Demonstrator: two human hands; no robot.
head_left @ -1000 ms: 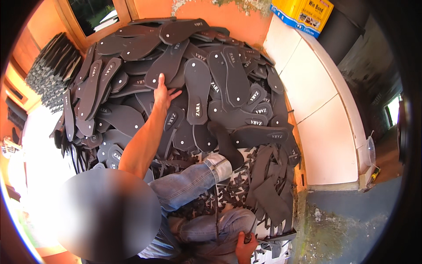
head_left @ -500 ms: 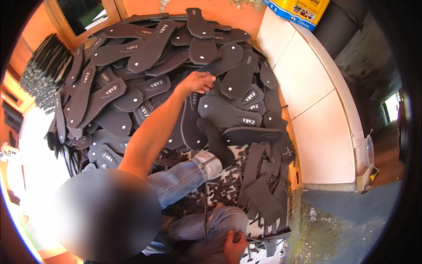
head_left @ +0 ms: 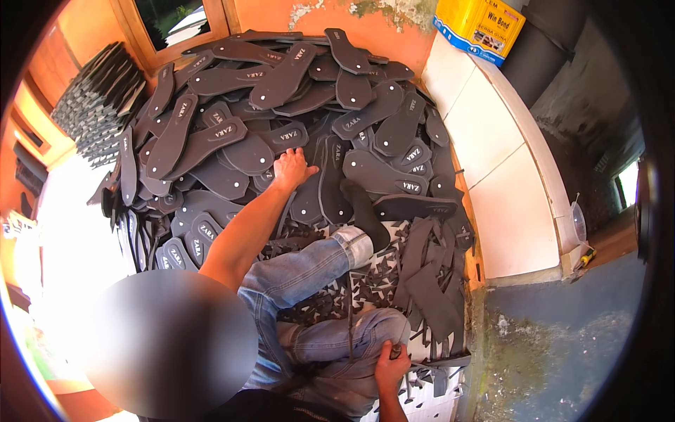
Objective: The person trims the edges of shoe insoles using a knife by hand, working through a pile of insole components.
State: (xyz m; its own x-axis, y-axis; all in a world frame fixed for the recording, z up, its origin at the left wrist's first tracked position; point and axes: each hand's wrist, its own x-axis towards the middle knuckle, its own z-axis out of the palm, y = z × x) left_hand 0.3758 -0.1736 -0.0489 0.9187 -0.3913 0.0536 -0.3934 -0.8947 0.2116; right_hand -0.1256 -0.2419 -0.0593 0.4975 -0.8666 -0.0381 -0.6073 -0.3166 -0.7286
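Dozens of insoles (head_left: 380, 174), one yellow tin (head_left: 480, 29)

An orange-painted wall (head_left: 264, 15) rose at 12 o'clock, its paint peeling in a mottled patch (head_left: 383, 8), and a wooden-framed window (head_left: 160, 27) at 11 showed greenery outside. A low white-tiled wall (head_left: 510, 197) ran from 1 o'clock to past 3, beside a grey floor (head_left: 576, 309) with green-brown stains (head_left: 517, 359) at 4. Glaring daylight (head_left: 70, 218) washed out 9 o'clock, while a small bright opening (head_left: 628, 186) broke the dimness at 3.
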